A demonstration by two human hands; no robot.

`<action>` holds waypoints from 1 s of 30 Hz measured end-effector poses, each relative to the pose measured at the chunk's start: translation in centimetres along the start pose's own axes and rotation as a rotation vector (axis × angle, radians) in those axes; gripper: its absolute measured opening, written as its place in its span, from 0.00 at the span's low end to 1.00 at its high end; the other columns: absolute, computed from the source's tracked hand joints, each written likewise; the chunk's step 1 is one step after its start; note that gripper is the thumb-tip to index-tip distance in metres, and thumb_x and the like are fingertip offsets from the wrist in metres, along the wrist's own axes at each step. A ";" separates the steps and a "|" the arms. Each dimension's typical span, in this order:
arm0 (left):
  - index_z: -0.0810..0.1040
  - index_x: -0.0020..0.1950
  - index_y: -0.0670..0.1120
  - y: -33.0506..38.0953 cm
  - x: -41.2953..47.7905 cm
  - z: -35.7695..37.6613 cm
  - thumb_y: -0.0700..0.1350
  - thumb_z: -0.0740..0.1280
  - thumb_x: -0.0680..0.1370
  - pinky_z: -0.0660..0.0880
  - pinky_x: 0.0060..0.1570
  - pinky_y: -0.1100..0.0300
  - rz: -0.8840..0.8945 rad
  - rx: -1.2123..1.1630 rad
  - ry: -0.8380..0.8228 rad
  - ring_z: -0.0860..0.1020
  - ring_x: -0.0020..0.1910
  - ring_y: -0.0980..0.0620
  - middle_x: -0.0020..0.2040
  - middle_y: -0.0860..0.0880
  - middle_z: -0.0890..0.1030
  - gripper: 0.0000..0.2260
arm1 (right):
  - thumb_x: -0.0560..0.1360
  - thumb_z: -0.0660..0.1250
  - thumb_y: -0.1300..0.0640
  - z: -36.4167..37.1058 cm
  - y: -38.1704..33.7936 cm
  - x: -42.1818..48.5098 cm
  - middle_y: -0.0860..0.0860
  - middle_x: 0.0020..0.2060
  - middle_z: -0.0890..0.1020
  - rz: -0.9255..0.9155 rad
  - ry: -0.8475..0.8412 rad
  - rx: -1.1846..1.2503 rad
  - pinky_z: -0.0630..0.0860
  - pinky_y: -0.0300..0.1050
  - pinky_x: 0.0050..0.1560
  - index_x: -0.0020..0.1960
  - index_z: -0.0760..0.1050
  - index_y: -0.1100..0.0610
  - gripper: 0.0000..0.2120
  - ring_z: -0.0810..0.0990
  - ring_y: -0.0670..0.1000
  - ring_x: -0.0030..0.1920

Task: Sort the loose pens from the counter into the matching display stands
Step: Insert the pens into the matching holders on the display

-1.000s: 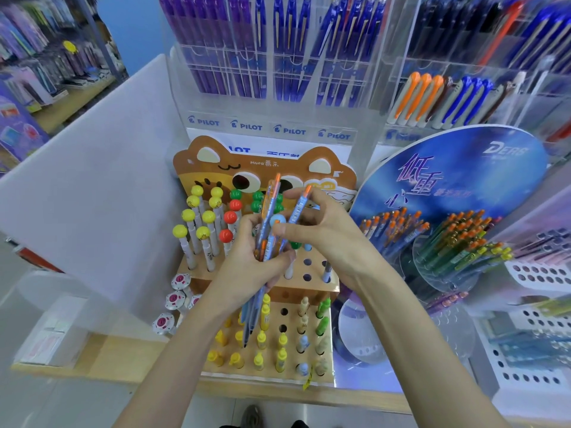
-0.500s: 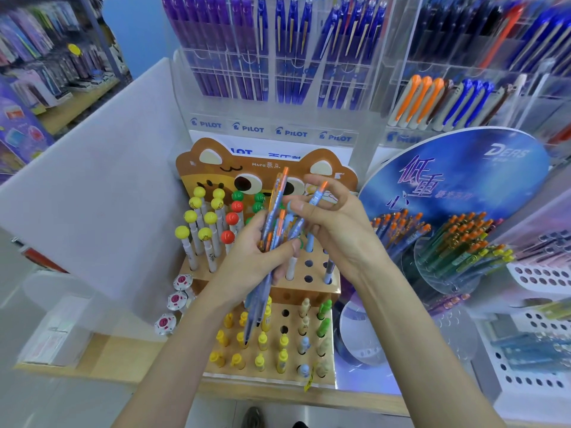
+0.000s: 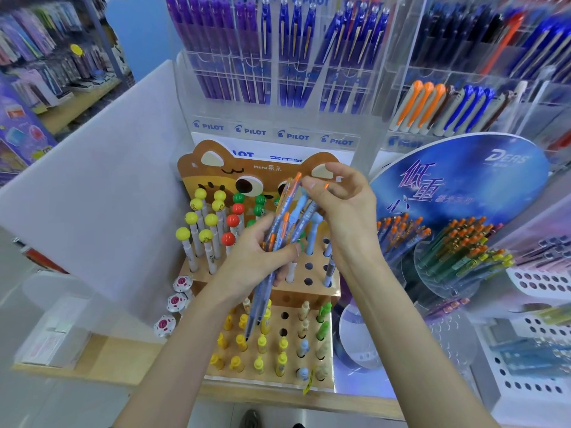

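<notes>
Head camera looked down on my left hand, which gripped a bundle of pens in front of the bear-faced wooden stand. My fingers were curled round the middle of the bundle and my thumb pressed across its front. The pens had translucent blue barrels and orange clickers. Their clickers pointed up and away from me, and their tips hung down over the stand's lower tier.

My right hand reached in from the right, its thumb and forefinger pinching the upper end of one blue pen that lay against the bundle; its other fingers were loosely bent above. Both hands were close together, nearly touching at the pens.

Yellow, red and green ball-topped pens stood in the stand's upper holes to the left of my hands. To the right stood the round blue display stand, holding orange-tipped pens like those I held. Behind both rose the clear Pilot rack with purple and blue pens. The stands sat on the wooden counter.
</notes>
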State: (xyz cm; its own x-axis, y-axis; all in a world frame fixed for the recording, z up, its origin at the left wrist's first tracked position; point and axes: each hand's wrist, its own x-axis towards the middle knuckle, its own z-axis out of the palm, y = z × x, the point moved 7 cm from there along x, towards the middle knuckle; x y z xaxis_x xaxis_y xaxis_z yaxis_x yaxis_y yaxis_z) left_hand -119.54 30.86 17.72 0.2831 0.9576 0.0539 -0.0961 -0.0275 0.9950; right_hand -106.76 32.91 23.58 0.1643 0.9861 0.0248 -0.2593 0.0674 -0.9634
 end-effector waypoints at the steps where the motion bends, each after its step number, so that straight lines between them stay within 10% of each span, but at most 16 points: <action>1: 0.75 0.56 0.44 -0.2 -0.1 0.0 0.39 0.68 0.72 0.69 0.22 0.62 -0.005 0.003 -0.004 0.69 0.21 0.51 0.32 0.44 0.75 0.13 | 0.72 0.72 0.64 -0.2 -0.2 0.2 0.49 0.34 0.84 -0.006 0.026 0.008 0.76 0.36 0.41 0.56 0.72 0.59 0.15 0.82 0.44 0.38; 7: 0.78 0.51 0.55 -1.5 -1.3 0.1 0.40 0.67 0.74 0.67 0.22 0.64 -0.016 -0.022 -0.056 0.68 0.21 0.52 0.34 0.46 0.76 0.10 | 0.74 0.71 0.61 -1.5 -1.6 1.4 0.60 0.45 0.84 -0.085 0.024 -0.092 0.79 0.48 0.53 0.52 0.74 0.55 0.09 0.84 0.56 0.48; 14: 0.75 0.53 0.43 -1.6 -1.3 0.0 0.40 0.67 0.75 0.67 0.22 0.64 -0.017 -0.029 -0.065 0.68 0.21 0.52 0.34 0.46 0.78 0.08 | 0.75 0.69 0.61 -0.9 1.7 0.1 0.56 0.43 0.85 0.095 -0.120 -0.113 0.79 0.50 0.57 0.56 0.75 0.59 0.11 0.84 0.53 0.48; 30: 0.74 0.50 0.45 -3.0 -2.7 -2.4 0.40 0.65 0.78 0.71 0.25 0.62 -0.046 0.009 0.197 0.73 0.24 0.53 0.34 0.50 0.79 0.02 | 0.76 0.68 0.62 -8.5 -2.5 -0.3 0.49 0.40 0.79 -0.350 0.346 -0.095 0.78 0.44 0.49 0.45 0.76 0.54 0.04 0.82 0.54 0.48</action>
State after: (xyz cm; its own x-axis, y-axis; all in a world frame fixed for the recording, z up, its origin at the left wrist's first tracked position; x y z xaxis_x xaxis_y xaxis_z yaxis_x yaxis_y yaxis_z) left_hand -122.30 29.09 14.38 0.0949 0.9955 -0.0084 -0.0786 0.0159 0.9968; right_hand -98.05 31.16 23.76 0.5358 0.7976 0.2770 -0.0471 0.3558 -0.9334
